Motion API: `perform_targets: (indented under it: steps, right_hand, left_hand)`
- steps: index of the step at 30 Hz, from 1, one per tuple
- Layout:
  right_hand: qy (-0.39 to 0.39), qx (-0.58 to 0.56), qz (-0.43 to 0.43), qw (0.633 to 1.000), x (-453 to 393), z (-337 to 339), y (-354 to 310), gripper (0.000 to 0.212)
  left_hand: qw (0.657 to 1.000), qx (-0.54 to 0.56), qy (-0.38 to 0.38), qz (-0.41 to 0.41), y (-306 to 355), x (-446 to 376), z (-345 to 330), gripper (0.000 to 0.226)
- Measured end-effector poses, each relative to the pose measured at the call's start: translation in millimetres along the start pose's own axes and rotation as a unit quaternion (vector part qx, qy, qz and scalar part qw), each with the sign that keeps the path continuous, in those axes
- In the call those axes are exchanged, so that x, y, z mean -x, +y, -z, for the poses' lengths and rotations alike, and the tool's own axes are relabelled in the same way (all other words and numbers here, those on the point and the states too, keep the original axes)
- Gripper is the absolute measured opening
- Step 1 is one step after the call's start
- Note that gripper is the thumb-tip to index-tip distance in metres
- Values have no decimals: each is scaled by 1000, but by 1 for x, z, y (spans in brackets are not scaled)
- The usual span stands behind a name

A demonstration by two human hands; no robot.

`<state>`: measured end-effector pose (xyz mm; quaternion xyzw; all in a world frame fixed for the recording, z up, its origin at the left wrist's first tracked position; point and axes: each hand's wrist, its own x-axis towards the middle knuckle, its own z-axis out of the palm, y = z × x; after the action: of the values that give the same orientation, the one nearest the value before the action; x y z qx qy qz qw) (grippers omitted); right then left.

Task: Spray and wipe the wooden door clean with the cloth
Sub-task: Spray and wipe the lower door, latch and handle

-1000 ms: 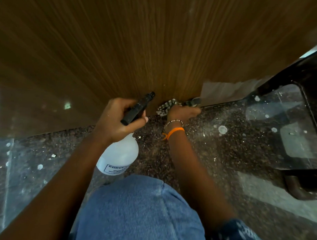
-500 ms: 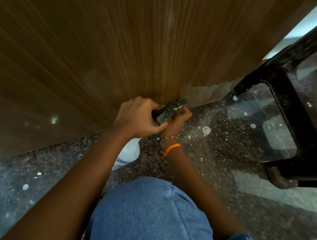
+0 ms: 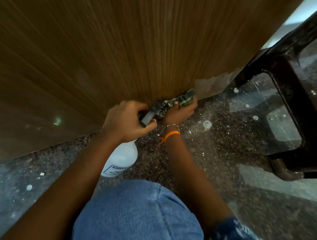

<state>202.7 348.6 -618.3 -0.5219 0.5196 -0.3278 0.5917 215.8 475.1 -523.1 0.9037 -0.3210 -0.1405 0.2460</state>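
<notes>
Left grip (image 3: 126,121) grasps one spray bottle (image 3: 122,157); right grip (image 3: 180,111) presses one cloth (image 3: 185,99) against one wooden door (image 3: 133,49), shifted rightward since the earlier frame.

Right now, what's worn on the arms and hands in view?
Both forearms are bare. The right wrist carries an orange band tied with loose ends, and above it a thin beaded bracelet. A dark blue patterned sleeve shows near the right elbow. The left hand and wrist wear nothing visible; no gloves on either hand.
</notes>
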Motion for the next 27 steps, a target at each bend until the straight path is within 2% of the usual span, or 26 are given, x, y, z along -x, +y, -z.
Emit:
perform_targets:
  steps: [1, 3, 7, 9, 11, 14, 16, 18, 21, 23, 25, 27]
  right_hand:
    - [-2, 8, -61, 998, -8, 0, 6, 60]
    - [-19, 34, -110, 993, -18, 0, 15, 56]
    - [-38, 26, -101, 994, -27, 7, 11, 54]
    - [-17, 18, -29, 999, -31, 11, -11, 54]
    - [24, 3, 90, 996, -29, 14, -43, 55]
    - [50, 21, 263, 963, -18, 16, -74, 59]
    - [52, 42, 290, 955, -19, 13, -66, 59]
    - [74, 64, 230, 968, -28, 7, -49, 61]
    - [60, 26, -12, 998, -60, 5, -23, 56]
    - [21, 23, -145, 989, -80, 11, -13, 49]
    - [-12, 43, -163, 986, -90, 19, -6, 46]
    - [-36, 38, -137, 989, -89, 25, -3, 47]
  left_hand:
    - [1000, 7, -1, 0, 2, -2, 0, 39]
    - [1000, 22, -3, 0, 5, -4, -1, 31]
    - [999, 35, -20, -6, 10, -6, -5, 29]
    - [999, 32, -17, -9, 13, -9, -6, 27]
    - [999, 36, -10, -12, 16, -12, -8, 29]
    - [999, 40, 13, -27, 20, -17, -11, 43]
    - [998, 44, 21, -37, 23, -20, -12, 48]
    - [998, 45, 16, -48, 27, -23, -12, 49]
    - [997, 37, 7, -67, 31, -27, -13, 48]
    - [997, 43, 8, -67, 33, -29, -14, 49]
    - [997, 51, 7, -65, 33, -27, -16, 49]
    - [997, 54, 2, -63, 35, -25, -21, 38]
